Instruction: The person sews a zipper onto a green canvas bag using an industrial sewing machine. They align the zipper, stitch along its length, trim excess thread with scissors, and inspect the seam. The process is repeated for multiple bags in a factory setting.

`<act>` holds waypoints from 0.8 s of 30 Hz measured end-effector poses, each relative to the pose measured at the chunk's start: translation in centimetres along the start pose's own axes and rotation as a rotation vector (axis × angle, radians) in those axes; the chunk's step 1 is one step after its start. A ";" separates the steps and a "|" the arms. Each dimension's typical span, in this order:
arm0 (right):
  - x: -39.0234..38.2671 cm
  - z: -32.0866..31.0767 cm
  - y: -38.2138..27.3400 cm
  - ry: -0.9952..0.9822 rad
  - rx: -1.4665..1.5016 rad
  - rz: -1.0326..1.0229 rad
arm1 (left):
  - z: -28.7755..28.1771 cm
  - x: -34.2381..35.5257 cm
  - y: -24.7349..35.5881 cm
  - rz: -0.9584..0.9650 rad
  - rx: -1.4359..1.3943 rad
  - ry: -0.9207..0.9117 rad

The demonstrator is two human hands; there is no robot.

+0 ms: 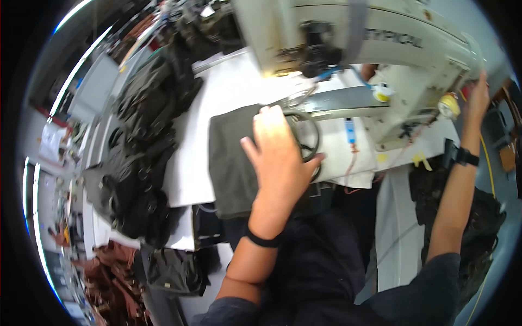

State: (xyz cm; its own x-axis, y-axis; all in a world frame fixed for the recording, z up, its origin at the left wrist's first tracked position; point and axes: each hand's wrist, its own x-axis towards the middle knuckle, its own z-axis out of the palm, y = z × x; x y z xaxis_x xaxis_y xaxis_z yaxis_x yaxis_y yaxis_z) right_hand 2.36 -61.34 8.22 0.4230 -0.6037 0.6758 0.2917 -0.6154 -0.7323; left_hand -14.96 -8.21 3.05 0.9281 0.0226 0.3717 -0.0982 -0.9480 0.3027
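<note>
The left hand (280, 157) lies palm down over the cloth (231, 157), a dark grey-green piece on the white worktop (190, 168). Its fingers point toward the back edge and its thumb stands out to the right, apart from them; the hand is flat, not clamped on the cloth. The thumb is at the dark loop (315, 133) beside the cloth's right side, but whether it touches the loop I cannot tell. The cloth lies at the middle of the worktop's front edge, its near side reaching that edge.

The right hand (477, 103) is raised past the worktop's right edge, at the right end of the machine (402, 51). It is blurred and partly turned away, so I cannot tell whether it grips anything.

The machine stands toward the worktop's right edge, its narrow metal bed (345, 101) running left to just beside the cloth. Near the bed's right end is 1 yellow-and-white spool (383, 92). A blue strip (350, 130) is between the bed and the front edge. Dark bags (144, 108) are heaped along the left edge; brown bags (114, 277) lie beyond the front left corner.
</note>
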 end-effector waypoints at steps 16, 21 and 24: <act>-29.0 7.7 -21.2 -0.934 0.579 0.430 | 2.5 0.4 -0.8 0.062 -0.053 0.074; -29.7 13.1 -22.1 -1.176 0.807 0.743 | 2.8 0.6 -3.0 0.119 -0.053 0.100; -30.1 13.6 -22.4 -1.136 0.820 0.774 | 2.5 0.7 -3.1 0.130 -0.047 0.081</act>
State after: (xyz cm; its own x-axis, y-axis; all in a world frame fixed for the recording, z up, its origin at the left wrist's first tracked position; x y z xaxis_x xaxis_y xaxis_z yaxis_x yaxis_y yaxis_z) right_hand -5.21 -22.48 3.09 0.9610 0.2764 0.0016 -0.0839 0.2974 -0.9511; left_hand -13.14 -6.02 0.19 0.8747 -0.0716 0.4793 -0.2336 -0.9289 0.2875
